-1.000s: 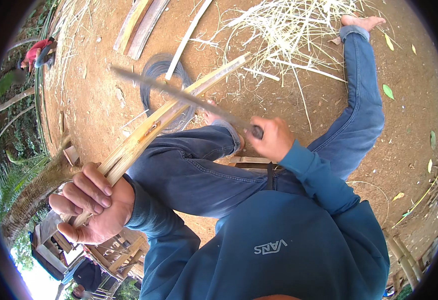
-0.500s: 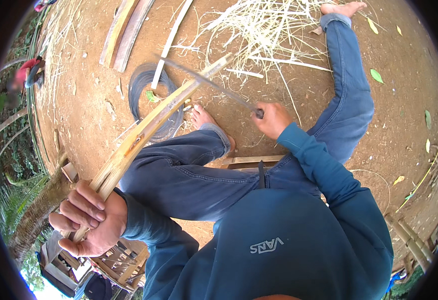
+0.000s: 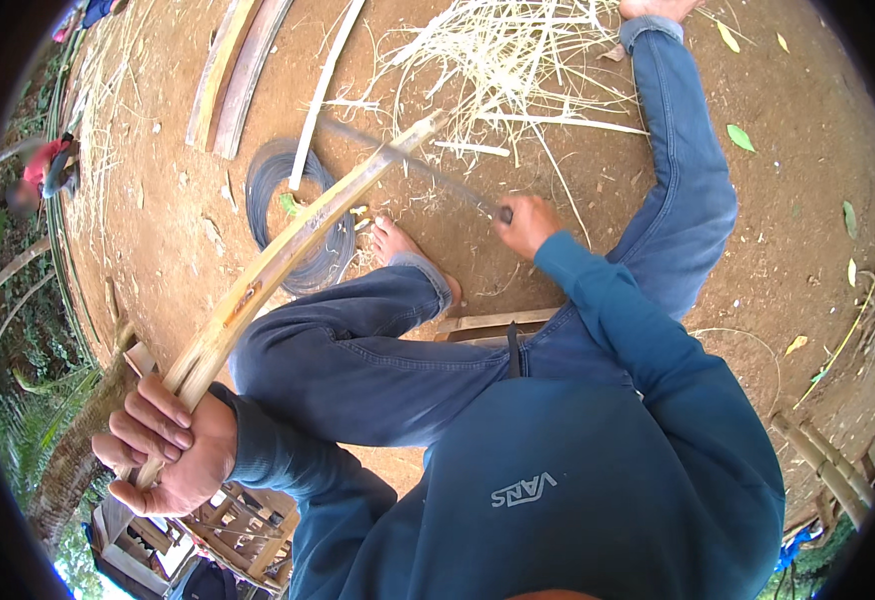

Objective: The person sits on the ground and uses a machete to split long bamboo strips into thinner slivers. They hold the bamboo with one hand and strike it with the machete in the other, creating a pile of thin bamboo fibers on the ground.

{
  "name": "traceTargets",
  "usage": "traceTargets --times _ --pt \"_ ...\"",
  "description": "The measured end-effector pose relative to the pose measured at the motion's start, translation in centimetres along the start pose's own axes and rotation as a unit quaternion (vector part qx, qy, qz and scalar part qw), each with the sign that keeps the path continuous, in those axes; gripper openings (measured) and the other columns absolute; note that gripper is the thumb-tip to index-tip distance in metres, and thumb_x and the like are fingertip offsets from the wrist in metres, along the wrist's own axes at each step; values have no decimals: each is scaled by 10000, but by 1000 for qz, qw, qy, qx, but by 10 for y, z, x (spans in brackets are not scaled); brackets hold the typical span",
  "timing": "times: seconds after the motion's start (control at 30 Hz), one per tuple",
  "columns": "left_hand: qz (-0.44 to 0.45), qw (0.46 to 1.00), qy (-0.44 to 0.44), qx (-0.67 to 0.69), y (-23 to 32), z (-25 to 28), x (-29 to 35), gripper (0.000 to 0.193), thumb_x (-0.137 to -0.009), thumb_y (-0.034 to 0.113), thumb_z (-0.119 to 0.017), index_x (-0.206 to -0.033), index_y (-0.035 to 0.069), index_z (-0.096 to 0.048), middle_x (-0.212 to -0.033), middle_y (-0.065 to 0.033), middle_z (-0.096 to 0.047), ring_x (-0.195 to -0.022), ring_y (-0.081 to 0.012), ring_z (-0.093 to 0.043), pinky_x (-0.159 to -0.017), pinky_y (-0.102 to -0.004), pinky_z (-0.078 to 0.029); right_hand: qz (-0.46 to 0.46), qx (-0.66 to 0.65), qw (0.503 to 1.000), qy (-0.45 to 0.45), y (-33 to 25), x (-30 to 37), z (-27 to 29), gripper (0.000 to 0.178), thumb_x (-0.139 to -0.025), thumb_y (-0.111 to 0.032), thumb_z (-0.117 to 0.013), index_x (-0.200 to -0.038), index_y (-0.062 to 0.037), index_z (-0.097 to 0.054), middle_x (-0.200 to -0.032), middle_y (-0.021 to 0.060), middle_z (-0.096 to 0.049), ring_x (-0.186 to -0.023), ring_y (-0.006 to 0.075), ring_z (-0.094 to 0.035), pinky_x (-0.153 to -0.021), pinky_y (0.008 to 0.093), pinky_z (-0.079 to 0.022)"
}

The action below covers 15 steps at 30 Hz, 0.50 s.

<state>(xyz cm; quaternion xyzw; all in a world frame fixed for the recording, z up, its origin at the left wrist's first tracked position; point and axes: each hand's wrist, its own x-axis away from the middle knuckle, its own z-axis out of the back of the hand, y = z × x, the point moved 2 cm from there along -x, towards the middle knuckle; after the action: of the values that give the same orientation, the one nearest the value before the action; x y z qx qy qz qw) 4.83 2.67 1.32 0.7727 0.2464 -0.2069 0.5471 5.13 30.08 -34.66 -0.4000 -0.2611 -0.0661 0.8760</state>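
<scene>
My left hand (image 3: 173,445) is closed around the near end of a long split wooden stave (image 3: 283,262), which slants away to the upper right across my bent leg. A crack runs along the stave close to my fingers, and its far end points up over the ground. My right hand (image 3: 530,227) grips the dark handle of a long-bladed knife (image 3: 448,184). Slightly blurred, the blade crosses the stave near its far end; whether it touches the wood I cannot tell.
Beyond my foot lies a coil of dark wire (image 3: 261,195). Farther off are a heap of thin pale strips (image 3: 518,45), two thick staves (image 3: 248,85) and a narrow pale slat (image 3: 323,95). Someone in red (image 3: 46,165) is at the far left. Bamboo poles (image 3: 823,465) lie at right.
The view has shifted slightly, moving the ground and stave a little left in the picture. The knife is still across the stave's far part, its blade now more blurred. Both grips are unchanged.
</scene>
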Motion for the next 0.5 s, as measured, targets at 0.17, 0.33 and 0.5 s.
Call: traceTargets --times 0.17,0.33,0.5 --pt "9 1000 -8 9 -3 -3 -5 337 -870 381 -499 -671 139 -377 -462 4 -321 -366 -115 -309 -407 -253 -287 -123 34 992 -21 71 -49 -6 307 -779 -249 -630 -1047 -110 -683 -866 221 -668 -830 367 -652 -778 429 -518" --pt "4 1000 16 -21 1 6 -8 319 -876 362 -476 -671 138 -381 -466 8 -309 -370 -112 -306 -403 -258 -274 -46 -10 999 22 48 -18 -13 272 -773 -230 -626 -928 -14 -682 -854 236 -659 -816 382 -646 -753 438 -510" --pt "0 999 43 -10 1 5 -15 191 -824 242 -508 -740 81 -450 -639 -39 -393 -558 -141 -370 -562 -304 -315 -85 36 995 25 100 -60 -31 275 -774 -243 -634 -874 11 -670 -776 221 -655 -728 359 -649 -667 425 -501"
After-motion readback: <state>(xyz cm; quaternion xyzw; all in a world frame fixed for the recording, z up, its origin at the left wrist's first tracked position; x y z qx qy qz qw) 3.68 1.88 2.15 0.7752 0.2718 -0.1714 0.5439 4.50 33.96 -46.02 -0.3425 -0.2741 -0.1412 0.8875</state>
